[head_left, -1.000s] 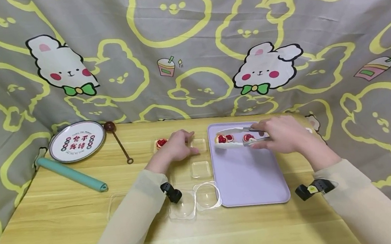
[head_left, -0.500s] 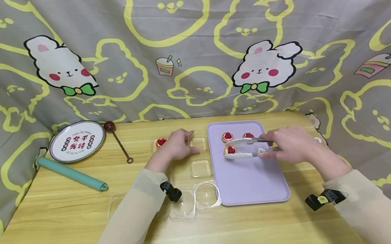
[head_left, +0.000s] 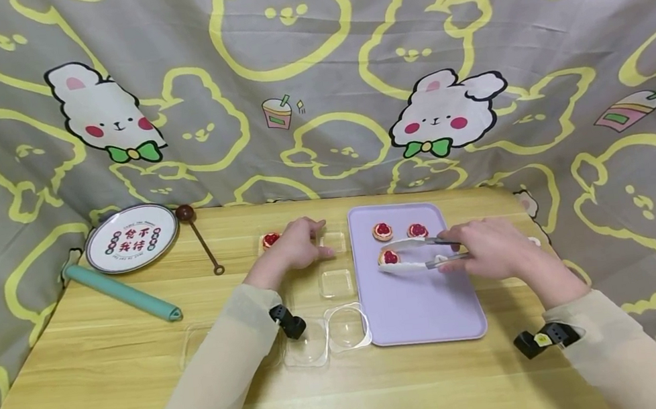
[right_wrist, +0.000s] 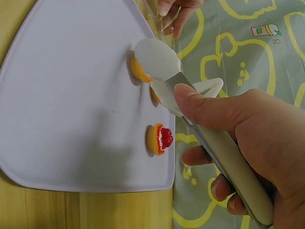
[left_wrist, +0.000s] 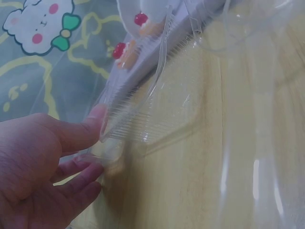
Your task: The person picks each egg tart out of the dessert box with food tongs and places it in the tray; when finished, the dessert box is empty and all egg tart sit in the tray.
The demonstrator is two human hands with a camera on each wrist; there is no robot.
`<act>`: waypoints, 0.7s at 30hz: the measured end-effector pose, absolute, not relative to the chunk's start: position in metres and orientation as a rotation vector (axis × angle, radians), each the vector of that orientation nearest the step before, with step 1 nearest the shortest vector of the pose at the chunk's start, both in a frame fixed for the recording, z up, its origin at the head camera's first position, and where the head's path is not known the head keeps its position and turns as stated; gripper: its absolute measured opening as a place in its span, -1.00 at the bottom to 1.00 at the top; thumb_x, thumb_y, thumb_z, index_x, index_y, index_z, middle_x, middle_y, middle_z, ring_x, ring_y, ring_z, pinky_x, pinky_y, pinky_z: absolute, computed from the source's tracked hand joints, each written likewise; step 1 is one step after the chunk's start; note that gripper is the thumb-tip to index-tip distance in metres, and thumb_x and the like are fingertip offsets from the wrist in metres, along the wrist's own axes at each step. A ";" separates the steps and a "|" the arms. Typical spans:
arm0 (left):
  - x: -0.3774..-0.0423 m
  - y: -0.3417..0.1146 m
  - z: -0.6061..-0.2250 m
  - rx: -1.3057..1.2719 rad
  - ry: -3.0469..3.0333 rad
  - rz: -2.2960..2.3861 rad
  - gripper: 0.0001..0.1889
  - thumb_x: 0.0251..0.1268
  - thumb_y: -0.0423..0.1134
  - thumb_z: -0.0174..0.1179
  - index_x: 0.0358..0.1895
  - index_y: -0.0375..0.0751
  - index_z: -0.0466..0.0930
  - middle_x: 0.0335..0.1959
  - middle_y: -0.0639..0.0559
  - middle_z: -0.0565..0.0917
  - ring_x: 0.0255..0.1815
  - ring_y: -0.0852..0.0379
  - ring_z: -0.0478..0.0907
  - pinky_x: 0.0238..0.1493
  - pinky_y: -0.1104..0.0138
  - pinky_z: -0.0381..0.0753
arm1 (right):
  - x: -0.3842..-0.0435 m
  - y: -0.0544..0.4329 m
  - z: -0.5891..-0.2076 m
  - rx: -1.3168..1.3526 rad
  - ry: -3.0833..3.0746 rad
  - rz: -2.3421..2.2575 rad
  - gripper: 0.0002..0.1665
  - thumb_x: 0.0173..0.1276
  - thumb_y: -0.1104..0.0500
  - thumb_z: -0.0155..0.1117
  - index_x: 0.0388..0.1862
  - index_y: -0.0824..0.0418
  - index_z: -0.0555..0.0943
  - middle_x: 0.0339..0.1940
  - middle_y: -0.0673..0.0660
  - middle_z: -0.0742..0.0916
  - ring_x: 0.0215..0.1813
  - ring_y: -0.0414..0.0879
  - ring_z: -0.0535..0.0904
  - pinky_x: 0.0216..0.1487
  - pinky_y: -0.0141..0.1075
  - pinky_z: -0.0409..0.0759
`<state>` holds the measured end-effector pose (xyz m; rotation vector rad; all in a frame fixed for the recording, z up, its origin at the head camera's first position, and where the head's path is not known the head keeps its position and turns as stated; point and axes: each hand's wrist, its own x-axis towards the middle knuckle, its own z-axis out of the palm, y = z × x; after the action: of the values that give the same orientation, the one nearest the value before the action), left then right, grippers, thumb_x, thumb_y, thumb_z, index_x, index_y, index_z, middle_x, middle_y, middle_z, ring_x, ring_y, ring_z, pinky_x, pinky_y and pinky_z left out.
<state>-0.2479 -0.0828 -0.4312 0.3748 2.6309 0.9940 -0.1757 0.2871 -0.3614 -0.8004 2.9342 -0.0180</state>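
Note:
My right hand (head_left: 493,246) grips a pair of tongs (right_wrist: 228,162) with pale, broad ends. These ends stand on either side of a small red-topped tart (head_left: 389,257) at the purple tray; whether they squeeze it I cannot tell. Behind it on the tray lie a second tart (head_left: 382,231) and, to the right, a third tart (right_wrist: 159,139). My left hand (head_left: 302,242) pinches the edge of a clear plastic box (left_wrist: 147,119), its thumb on the rim and fingers at the side. Another tart (head_left: 271,239) shows left of that hand, partly hidden by the wrist.
The purple tray (head_left: 422,315) borders several clear plastic containers, including a small one (head_left: 337,283) and a round-holed one (head_left: 348,327). Farther left are a white plate (head_left: 131,238), a long brown spoon (head_left: 201,242) and a green roll (head_left: 122,292). A patterned curtain (head_left: 324,63) encloses the table.
The tongs have moved right and nearer to me, and one tart has come with them, now in front of the other two on the tray. My left hand keeps its place.

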 end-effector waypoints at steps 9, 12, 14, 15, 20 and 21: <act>-0.248 -0.083 -0.432 0.376 2.625 1.003 -0.17 0.31 -0.09 0.54 0.59 -0.20 0.38 0.41 -0.27 0.50 0.41 -0.16 0.46 0.46 0.06 0.44 | -0.174 0.289 -0.363 -0.781 2.929 -0.036 -0.21 0.29 -0.31 0.54 0.25 0.25 0.73 -0.04 0.11 0.82 -0.35 -0.13 0.55 -0.43 -0.20 0.44; -0.249 -0.083 -0.433 0.387 2.627 0.999 -0.17 0.31 -0.09 0.54 0.58 -0.20 0.38 0.40 -0.27 0.51 0.40 -0.16 0.47 0.46 0.07 0.44 | -0.174 0.290 -0.363 -0.764 2.932 -0.046 -0.20 0.28 -0.31 0.55 0.25 0.25 0.73 -0.09 0.07 0.82 -0.36 -0.14 0.53 -0.44 -0.21 0.42; -0.249 -0.083 -0.433 0.396 2.630 0.995 -0.17 0.31 -0.09 0.54 0.58 -0.21 0.39 0.40 -0.27 0.51 0.41 -0.15 0.47 0.46 0.08 0.44 | -0.174 0.291 -0.364 -0.750 2.931 -0.058 -0.19 0.28 -0.31 0.55 0.25 0.25 0.73 -0.14 0.03 0.80 -0.39 -0.14 0.50 -0.45 -0.23 0.38; -0.249 -0.083 -0.433 0.401 2.632 0.992 -0.17 0.31 -0.09 0.54 0.58 -0.22 0.39 0.40 -0.28 0.51 0.40 -0.16 0.47 0.46 0.08 0.44 | -0.173 0.291 -0.364 -0.744 2.930 -0.063 -0.19 0.28 -0.32 0.55 0.25 0.25 0.73 -0.16 0.02 0.79 -0.39 -0.14 0.49 -0.45 -0.23 0.36; -0.248 -0.084 -0.430 0.422 2.637 0.964 -0.16 0.31 -0.07 0.54 0.59 -0.21 0.37 0.30 -0.24 0.56 0.27 -0.10 0.52 0.38 0.09 0.50 | -0.172 0.293 -0.362 -0.739 2.932 -0.080 -0.17 0.28 -0.32 0.54 0.27 0.26 0.71 -0.14 0.02 0.79 -0.31 -0.11 0.59 -0.37 -0.14 0.48; -0.248 -0.084 -0.430 0.432 2.639 0.955 -0.15 0.31 -0.06 0.53 0.59 -0.21 0.36 0.24 -0.22 0.58 0.20 -0.09 0.52 0.34 0.10 0.52 | -0.172 0.294 -0.361 -0.743 2.933 -0.085 -0.17 0.29 -0.31 0.54 0.28 0.27 0.71 -0.10 0.04 0.80 -0.25 -0.07 0.64 -0.33 -0.09 0.55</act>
<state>-0.2481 -0.0844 -0.4295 0.4324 2.6388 0.9553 -0.1722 0.2936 -0.3615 -0.7426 2.9329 -0.0855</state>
